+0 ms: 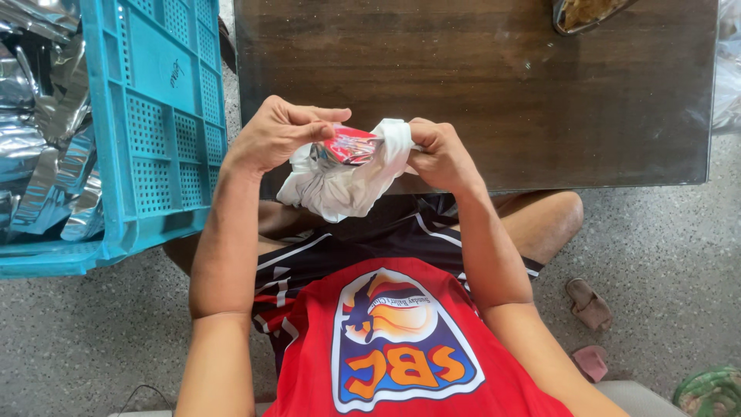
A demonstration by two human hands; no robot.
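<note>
Red shirt (401,347) fills lower centre, nearest us. Forearms rise to mid-frame, elbows tucked, wrists bent inward. Upper left: blue crate (154,116) of silver pouches (46,139). We'd keep the white cloth (347,181) taut over the red packet (351,145), wiping evenly. Left hand (274,135) fingers pinch the packet; right hand (440,154) fingers bunch the cloth.

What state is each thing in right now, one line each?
left hand: pinching the red packet
right hand: gripping the white cloth
red packet: held, partly wrapped in the cloth
white cloth: crumpled, hanging below the hands
blue crate: holding silver foil pouches
wooden table: mostly bare
</note>
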